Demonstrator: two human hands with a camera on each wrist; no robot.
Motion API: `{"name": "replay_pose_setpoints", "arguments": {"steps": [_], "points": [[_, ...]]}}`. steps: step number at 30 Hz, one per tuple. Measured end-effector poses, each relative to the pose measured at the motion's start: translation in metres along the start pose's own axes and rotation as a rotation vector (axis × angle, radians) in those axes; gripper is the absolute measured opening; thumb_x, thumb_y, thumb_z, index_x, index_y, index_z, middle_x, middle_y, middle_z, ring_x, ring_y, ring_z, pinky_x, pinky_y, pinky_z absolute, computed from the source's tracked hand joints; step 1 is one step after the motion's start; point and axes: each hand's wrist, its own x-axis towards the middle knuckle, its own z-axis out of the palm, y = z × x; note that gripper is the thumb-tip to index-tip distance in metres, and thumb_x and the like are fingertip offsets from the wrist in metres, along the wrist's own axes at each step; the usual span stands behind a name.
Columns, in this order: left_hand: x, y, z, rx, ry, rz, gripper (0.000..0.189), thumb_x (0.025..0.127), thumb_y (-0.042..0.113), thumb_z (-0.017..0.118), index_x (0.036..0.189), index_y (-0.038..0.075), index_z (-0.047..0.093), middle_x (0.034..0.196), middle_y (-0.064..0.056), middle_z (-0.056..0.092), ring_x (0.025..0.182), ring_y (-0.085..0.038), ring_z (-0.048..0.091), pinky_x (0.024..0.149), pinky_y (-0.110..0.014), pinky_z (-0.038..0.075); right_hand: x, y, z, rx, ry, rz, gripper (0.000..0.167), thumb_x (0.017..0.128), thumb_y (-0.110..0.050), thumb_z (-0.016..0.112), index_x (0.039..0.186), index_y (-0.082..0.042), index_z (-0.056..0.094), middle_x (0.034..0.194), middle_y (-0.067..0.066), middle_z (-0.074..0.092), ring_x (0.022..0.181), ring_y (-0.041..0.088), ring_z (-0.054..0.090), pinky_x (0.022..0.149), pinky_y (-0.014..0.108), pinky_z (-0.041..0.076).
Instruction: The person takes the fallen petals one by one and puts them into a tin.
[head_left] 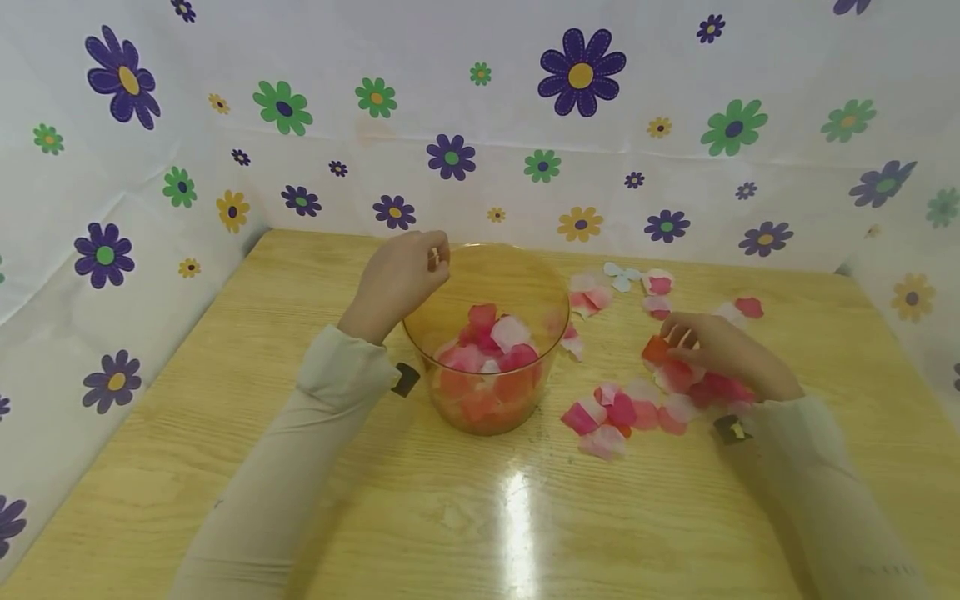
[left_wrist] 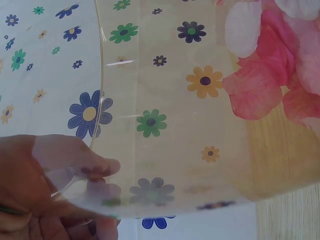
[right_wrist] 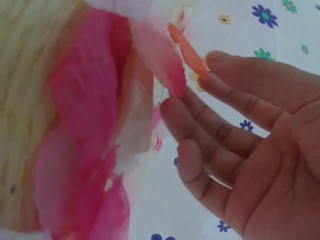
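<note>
A clear amber plastic bowl (head_left: pixel 487 417) stands on the wooden table, with pink, white and red artificial petals (head_left: pixel 487 358) heaped inside it. My left hand (head_left: pixel 405 275) grips the far left part of its rim, and in the left wrist view that hand (left_wrist: pixel 75 180) shows partly through the clear wall. Among loose petals to the right is my right hand (head_left: pixel 712 346). In the right wrist view its thumb and forefinger pinch the edge of an orange petal (right_wrist: pixel 187 52), while the other fingers are loosely bent beside pink petals (right_wrist: pixel 90 90).
More loose petals (head_left: pixel 603 417) lie on the table between the bowl and my right hand. Further back are some pink ones (head_left: pixel 588 296) and a pale blue petal piece (head_left: pixel 622 276). A white flower-printed cloth (head_left: pixel 420 50) stands behind the table (head_left: pixel 450 517) and along its sides.
</note>
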Motion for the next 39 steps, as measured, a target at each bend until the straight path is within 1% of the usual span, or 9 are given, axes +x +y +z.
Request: {"name": "replay_pose_setpoints", "arguments": {"steps": [4,10,15,20,25,29,34,37,39], "points": [[0.0,0.0,0.001,-0.001,0.007,0.008,0.011,0.089,0.015,0.052,0.092,0.008,0.06,0.082,-0.009,0.059,0.074,-0.022,0.05,0.062,-0.03,0.04,-0.003,0.0,-0.001,0.044,-0.033,0.047,0.03,0.087,-0.011,0.062,0.116,-0.004,0.055,0.105,0.014,0.063,0.092,0.025,0.059,0.074,0.035,0.055],[0.001,0.0,0.002,0.003,0.004,0.008,0.011,0.089,0.016,0.052,0.093,0.008,0.06,0.083,-0.009,0.059,0.075,-0.022,0.051,0.063,-0.03,0.04,-0.003,0.002,0.001,0.047,-0.079,0.031,0.042,0.087,-0.01,0.062,0.128,-0.01,0.054,0.111,0.013,0.064,0.098,0.026,0.059,0.079,0.039,0.053],[0.0,0.0,0.002,0.002,-0.005,0.001,0.011,0.09,0.016,0.052,0.093,0.008,0.06,0.084,-0.009,0.059,0.075,-0.022,0.051,0.063,-0.03,0.041,-0.003,0.003,0.003,0.064,-0.116,0.048,0.033,0.087,-0.011,0.062,0.119,-0.01,0.063,0.114,0.012,0.064,0.098,0.024,0.057,0.079,0.037,0.052],[0.0,0.0,0.002,-0.006,-0.003,0.002,0.011,0.09,0.016,0.052,0.093,0.008,0.06,0.084,-0.01,0.059,0.076,-0.023,0.051,0.064,-0.031,0.041,-0.001,0.001,0.002,0.01,-0.05,0.028,0.021,0.087,-0.013,0.062,0.107,-0.009,0.069,0.103,0.01,0.067,0.084,0.02,0.056,0.073,0.032,0.051],[0.0,-0.001,0.002,-0.014,0.003,0.001,0.011,0.089,0.015,0.052,0.093,0.008,0.06,0.084,-0.01,0.059,0.075,-0.023,0.051,0.064,-0.032,0.041,-0.004,-0.004,-0.006,-0.014,0.032,0.001,0.022,0.087,-0.017,0.064,0.106,-0.008,0.069,0.101,0.009,0.069,0.087,0.021,0.06,0.081,0.041,0.052],[0.0,-0.001,0.001,-0.012,-0.002,-0.003,0.011,0.089,0.015,0.052,0.093,0.008,0.059,0.084,-0.01,0.059,0.075,-0.023,0.05,0.064,-0.032,0.041,-0.01,-0.004,-0.014,-0.004,0.038,-0.012,0.016,0.087,-0.016,0.064,0.099,-0.008,0.07,0.095,0.007,0.07,0.086,0.02,0.06,0.081,0.044,0.051],[0.0,0.0,0.0,-0.003,-0.001,0.0,0.011,0.089,0.014,0.051,0.092,0.008,0.059,0.083,-0.01,0.058,0.075,-0.023,0.05,0.063,-0.031,0.04,-0.012,-0.001,-0.017,-0.015,-0.075,-0.015,0.005,0.086,-0.014,0.064,0.083,-0.012,0.068,0.079,0.001,0.066,0.076,0.017,0.056,0.073,0.033,0.048],[0.0,0.001,0.0,-0.001,-0.003,-0.001,0.011,0.089,0.014,0.051,0.092,0.008,0.059,0.082,-0.009,0.057,0.074,-0.023,0.049,0.062,-0.031,0.039,-0.01,0.003,-0.015,-0.034,-0.151,0.01,0.009,0.085,-0.017,0.066,0.08,-0.012,0.063,0.072,0.0,0.06,0.07,0.016,0.052,0.067,0.029,0.044],[0.001,0.001,0.0,-0.001,-0.004,-0.004,0.011,0.088,0.014,0.051,0.092,0.008,0.059,0.081,-0.009,0.057,0.074,-0.023,0.049,0.062,-0.031,0.039,-0.009,0.005,-0.012,-0.051,-0.158,0.017,0.012,0.084,-0.018,0.068,0.081,-0.01,0.06,0.07,0.001,0.057,0.068,0.015,0.051,0.065,0.028,0.043]]}}
